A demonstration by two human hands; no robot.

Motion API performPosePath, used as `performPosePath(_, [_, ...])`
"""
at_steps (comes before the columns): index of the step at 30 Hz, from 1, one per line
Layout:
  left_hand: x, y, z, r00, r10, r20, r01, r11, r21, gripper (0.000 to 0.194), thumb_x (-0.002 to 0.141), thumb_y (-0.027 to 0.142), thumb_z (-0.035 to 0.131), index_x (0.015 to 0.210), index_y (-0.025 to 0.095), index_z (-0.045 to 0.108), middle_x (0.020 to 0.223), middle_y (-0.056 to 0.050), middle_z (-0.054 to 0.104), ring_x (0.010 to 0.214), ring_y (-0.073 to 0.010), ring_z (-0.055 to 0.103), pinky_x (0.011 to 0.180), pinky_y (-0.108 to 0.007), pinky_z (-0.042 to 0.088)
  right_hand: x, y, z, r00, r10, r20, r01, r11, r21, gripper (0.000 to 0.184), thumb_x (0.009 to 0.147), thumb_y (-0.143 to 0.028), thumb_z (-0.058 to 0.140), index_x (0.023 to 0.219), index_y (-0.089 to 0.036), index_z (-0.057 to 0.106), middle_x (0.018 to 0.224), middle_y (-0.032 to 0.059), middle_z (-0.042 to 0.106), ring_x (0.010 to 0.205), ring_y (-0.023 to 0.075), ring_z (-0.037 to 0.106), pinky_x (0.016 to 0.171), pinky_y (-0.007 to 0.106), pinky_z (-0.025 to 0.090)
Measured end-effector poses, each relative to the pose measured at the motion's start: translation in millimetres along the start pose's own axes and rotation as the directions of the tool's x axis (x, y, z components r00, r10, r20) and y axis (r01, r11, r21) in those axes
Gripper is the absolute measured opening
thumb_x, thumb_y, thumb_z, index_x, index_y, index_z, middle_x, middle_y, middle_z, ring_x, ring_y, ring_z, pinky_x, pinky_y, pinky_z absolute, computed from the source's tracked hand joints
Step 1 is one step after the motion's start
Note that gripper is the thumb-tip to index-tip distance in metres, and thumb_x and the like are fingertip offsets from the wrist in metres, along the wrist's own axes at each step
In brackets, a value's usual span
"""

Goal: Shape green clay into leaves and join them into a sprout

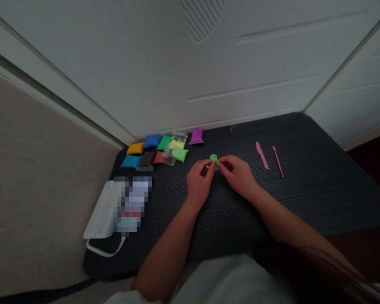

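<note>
Head view: your left hand and right hand meet over the dark worktop, fingertips pinching the light-green clay piece between them. Grip: both closed on that piece, thumbs and index fingers; exact contact too small to tell. Piece sits between the hands, right of the clay packets, left of the pink knife and pink stick tool. Press lightly, thumbs opposed; steady with your left, shape with your right. Squeeze hard and the thin round part probably flattens.
</note>
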State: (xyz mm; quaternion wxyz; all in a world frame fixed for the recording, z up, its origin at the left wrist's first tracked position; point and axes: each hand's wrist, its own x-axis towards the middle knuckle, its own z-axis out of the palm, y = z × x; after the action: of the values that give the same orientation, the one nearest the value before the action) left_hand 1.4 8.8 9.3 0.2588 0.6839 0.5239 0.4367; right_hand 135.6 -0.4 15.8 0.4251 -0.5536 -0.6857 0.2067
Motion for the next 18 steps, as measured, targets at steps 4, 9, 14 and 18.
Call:
performPosePath(4, [-0.2,0.7,-0.6,1.0,0.0,0.01,0.0,1.0,0.005,0.017,0.078,0.031,0.05,0.085,0.019,0.06,0.077,-0.001,0.06,0.066,-0.0103,0.053,0.062,-0.023,0.042,-0.2,-0.9,-0.8,1.0,0.009,-0.016,-0.009,0.999,0.036,0.016,0.081,-0.027,0.047,0.089,-0.019,0.059,0.081,0.002,0.061,0.073,0.0132,0.055,0.067,0.026,0.042])
performPosePath(9, [-1.2,1.4,-0.1,1.0,-0.008,0.018,0.008,1.0,0.002,0.018,0.077,0.032,0.05,0.085,0.019,0.06,0.078,-0.001,0.061,0.065,-0.0104,0.052,0.062,-0.023,0.042,0.5,-2.0,-2.6,1.0,-0.002,-0.004,0.003,1.0,0.027,0.015,0.081,-0.026,0.046,0.086,-0.02,0.059,0.081,0.0022,0.061,0.073,0.0141,0.055,0.067,0.027,0.043])
performPosePath(14, [-1.2,2.2,0.6,1.0,-0.009,0.008,0.009,1.0,-0.017,0.019,0.077,0.032,0.05,0.086,0.019,0.06,0.079,-0.002,0.061,0.068,-0.0112,0.053,0.063,-0.024,0.042,0.5,-1.9,-1.8,1.0,-0.009,0.003,0.009,1.0,0.02,0.014,0.081,-0.026,0.046,0.084,-0.02,0.059,0.078,0.002,0.06,0.072,0.014,0.054,0.067,0.027,0.043])
performPosePath(18, [-0.9,2.3,0.6,1.0,0.008,0.018,-0.009,1.0,0.003,0.017,0.078,0.031,0.049,0.084,0.019,0.06,0.077,-0.001,0.06,0.067,-0.0107,0.053,0.063,-0.024,0.042,0.3,-1.7,-1.0,1.0,-0.016,0.001,0.016,1.0,0.022,0.014,0.08,-0.025,0.047,0.088,-0.02,0.058,0.08,0.0024,0.059,0.073,0.0136,0.054,0.067,0.027,0.042])
